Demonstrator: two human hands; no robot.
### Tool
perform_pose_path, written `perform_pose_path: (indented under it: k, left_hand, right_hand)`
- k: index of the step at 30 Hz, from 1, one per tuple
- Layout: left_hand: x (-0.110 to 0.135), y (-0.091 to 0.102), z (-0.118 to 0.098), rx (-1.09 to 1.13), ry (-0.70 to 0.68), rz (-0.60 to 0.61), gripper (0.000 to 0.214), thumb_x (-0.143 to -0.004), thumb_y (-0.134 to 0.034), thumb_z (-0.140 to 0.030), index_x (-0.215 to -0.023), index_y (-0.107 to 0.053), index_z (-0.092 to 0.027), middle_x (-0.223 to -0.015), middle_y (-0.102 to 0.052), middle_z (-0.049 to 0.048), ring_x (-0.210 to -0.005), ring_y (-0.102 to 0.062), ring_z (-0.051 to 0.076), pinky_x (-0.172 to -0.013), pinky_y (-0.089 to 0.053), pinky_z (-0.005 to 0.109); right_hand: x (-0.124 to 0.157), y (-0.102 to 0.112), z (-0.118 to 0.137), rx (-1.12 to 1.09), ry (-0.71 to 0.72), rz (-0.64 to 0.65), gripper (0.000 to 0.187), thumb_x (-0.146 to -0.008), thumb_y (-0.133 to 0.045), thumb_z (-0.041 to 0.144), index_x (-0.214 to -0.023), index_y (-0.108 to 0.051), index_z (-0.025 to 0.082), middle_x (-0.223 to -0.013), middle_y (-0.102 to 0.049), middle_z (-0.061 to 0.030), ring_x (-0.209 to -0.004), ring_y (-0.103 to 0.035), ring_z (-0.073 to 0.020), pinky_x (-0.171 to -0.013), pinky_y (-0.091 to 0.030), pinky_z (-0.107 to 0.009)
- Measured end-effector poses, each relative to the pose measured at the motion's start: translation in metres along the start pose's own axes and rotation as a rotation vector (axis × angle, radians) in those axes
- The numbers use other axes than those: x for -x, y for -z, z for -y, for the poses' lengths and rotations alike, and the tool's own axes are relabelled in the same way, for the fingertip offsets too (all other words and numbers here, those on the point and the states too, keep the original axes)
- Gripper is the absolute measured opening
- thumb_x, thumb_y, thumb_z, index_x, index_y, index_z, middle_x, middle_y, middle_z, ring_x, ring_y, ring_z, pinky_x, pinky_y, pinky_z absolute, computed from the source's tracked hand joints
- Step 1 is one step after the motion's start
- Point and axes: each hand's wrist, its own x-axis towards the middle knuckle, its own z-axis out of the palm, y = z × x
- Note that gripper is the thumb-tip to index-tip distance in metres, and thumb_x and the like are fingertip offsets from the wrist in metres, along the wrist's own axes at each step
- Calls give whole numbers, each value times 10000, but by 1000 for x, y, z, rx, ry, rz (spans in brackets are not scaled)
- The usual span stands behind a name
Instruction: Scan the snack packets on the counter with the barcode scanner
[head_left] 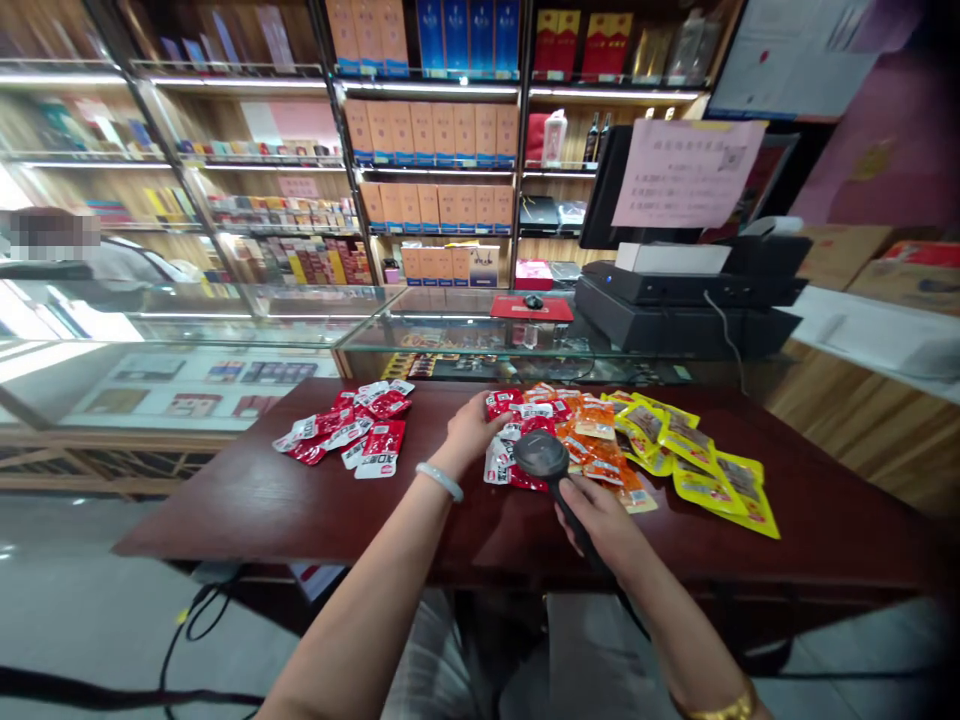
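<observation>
My right hand point(600, 520) is wrapped round the handle of a black handheld barcode scanner point(541, 455), whose head sits above the packets. My left hand point(472, 432) has its fingers and thumb closed on the edge of a red snack packet point(502, 402) at the left of the middle pile. Under and beside the scanner lie more red-and-white packets point(496, 462). Orange snack packets point(596, 418) adjoin them on the right. Yellow snack packets point(694, 450) overlap further right. A separate pile of red-and-white packets point(382, 448) rests on the left of the table.
The dark red table point(247, 500) meets a glass counter point(465, 335) at the back. A cash register stand point(675, 320) with a monitor point(611, 190) is at right. Cables point(199, 610) hang at lower left. Beyond the left counter is a person point(112, 260).
</observation>
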Motion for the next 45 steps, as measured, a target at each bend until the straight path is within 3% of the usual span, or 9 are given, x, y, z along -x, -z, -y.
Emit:
perform_pose_path:
  k: [4, 8, 11, 16, 21, 26, 30, 39, 45]
  left_hand:
    - [27, 56, 37, -438, 109, -145, 603, -845, -578, -530, -1319, -533, -161, -1317, -605, 164, -1246, -525, 306, -1023, -375, 394]
    - [53, 99, 77, -721, 414, -267, 683, -823, -504, -626, -1230, -566, -81, -1301, -561, 250, -1253, -453, 399, -983, -360, 478]
    - [63, 115, 95, -795, 504, -240, 699, -801, -502, -638, -1207, -564, -72, -1303, -540, 255, -1239, -440, 411, -958, -370, 477]
    - [66, 123, 98, -834, 447, -178, 644, -755, -563, -646, -1129, -572, -123, -1254, -580, 225, -1216, -477, 409, -945, -394, 459]
    - [61, 105, 75, -594, 396, -108, 506, -803, -592, -525, -1136, -490, -158, -964, -690, 168, -933, -657, 341, -757, -459, 382]
    - [58, 45, 39, -81, 167, -135, 391, -774, -669, -445, -1019, -459, -223, -869, -675, 38, -767, -664, 209, -662, -453, 279]
    - [63, 8, 13, 161, 124, -109, 320, -750, -676, -337, -936, -439, -228, -798, -644, -11, -704, -636, 172, -643, -446, 261]
    - [69, -4, 8, 152, 75, -132, 322, -729, -702, -294, -920, -453, -222, -862, -646, 11, -780, -643, 187, -682, -459, 269]
    - [56, -17, -1, 324, 248, -59, 305, -786, -683, -268, -996, -471, -208, -817, -659, 14, -609, -630, 148, -572, -474, 257]
  right_hand:
    - [-3, -8, -2, 57, -8, 78, 442, -838, -560, 646, -826, -516, 206, -582, -506, 64, -408, -438, -70, -366, -348, -180]
    - [-10, -18, 2, 112, -16, 136, 441, -843, -548, 647, -857, -526, 207, -582, -505, 67, -404, -438, -76, -375, -346, -193]
    - [-16, -22, 8, 150, 21, 158, 426, -849, -556, 629, -883, -546, 204, -582, -497, 69, -411, -438, -81, -378, -335, -197]
    - [-18, -19, 9, 174, 30, 152, 421, -850, -562, 616, -951, -578, 208, -567, -491, 71, -395, -433, -89, -370, -326, -206]
    - [-16, -11, -6, 165, 28, 98, 473, -837, -560, 632, -1023, -589, 199, -564, -501, 70, -385, -432, -92, -362, -334, -206]
    - [-11, -9, -5, 33, 62, 53, 456, -822, -586, 640, -940, -580, 199, -581, -506, 62, -396, -423, -74, -370, -337, -190]
    - [-9, -9, 3, -76, 72, 28, 441, -823, -591, 643, -853, -536, 206, -604, -513, 58, -404, -422, -65, -365, -330, -178]
    - [-6, -6, 2, -147, 36, -3, 511, -756, -625, 703, -771, -491, 211, -594, -506, 61, -397, -409, -63, -363, -321, -183]
    - [-8, -1, 1, -140, 24, -64, 550, -708, -634, 743, -756, -488, 215, -572, -500, 63, -385, -405, -65, -358, -321, -188]
